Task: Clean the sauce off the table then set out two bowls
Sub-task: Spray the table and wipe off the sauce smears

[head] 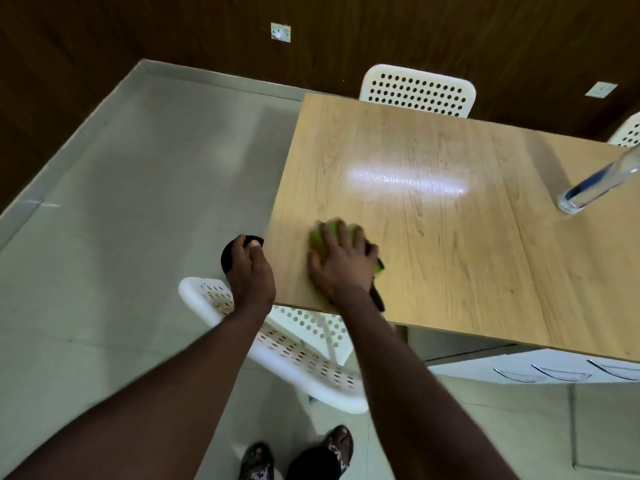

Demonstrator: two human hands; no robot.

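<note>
My right hand [341,261] lies flat with spread fingers on a green cloth [327,233], pressing it against the wooden table [450,237] near its front left corner; the hand is blurred. A dark strip of the cloth sticks out at its right side. Just off the table's left edge, my left hand [249,268] grips a small black round object [230,254] with something pale at its top. No sauce or bowls can be made out.
A clear bottle [595,181] with a dark blue label stands at the table's right. White perforated chairs sit at the far side [417,90], far right [628,131] and under the near edge [294,344]. A white cabinet [540,368] is below right. Grey floor lies left.
</note>
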